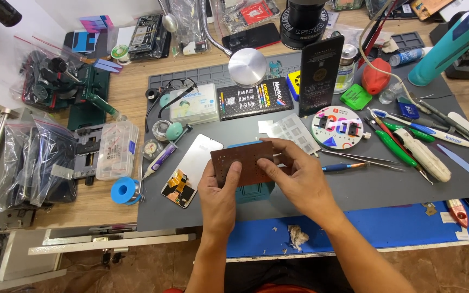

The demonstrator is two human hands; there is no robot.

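Head view, looking down on a repair bench covered by a grey work mat (354, 190). Both hands meet over the near middle of the mat and hold one thing between them: a brown perforated plate (242, 163), a flat rectangle dotted with small holes. Its long axis runs left to right, roughly parallel to the near edge of the bench.

The left hand (219, 198) comes up from the near edge and pinches the plate's left end, thumb on the upper face, the remaining fingers hidden beneath. The right hand (299, 182) enters from the near right and covers the plate's right end, thumb (270, 168) pressed on the top face and the fingers curled over the far edge. Neither hand is spread; each is closed on the plate. The plate thus lies between the two grips, level with the fingers and slightly beyond the palms. Both hands are in contact with it; neither is the nearer.

Directly under the plate, a blue block (256, 190) sits on the mat; whether the plate touches it cannot be told.

Just beside the left hand, toward the left edge of the mat, a phone screen panel (191, 168) lies face down, tilted. Beyond the right hand's fingers lie thin metal stencils (294, 130), with tweezers (354, 158) stretched out to their right.
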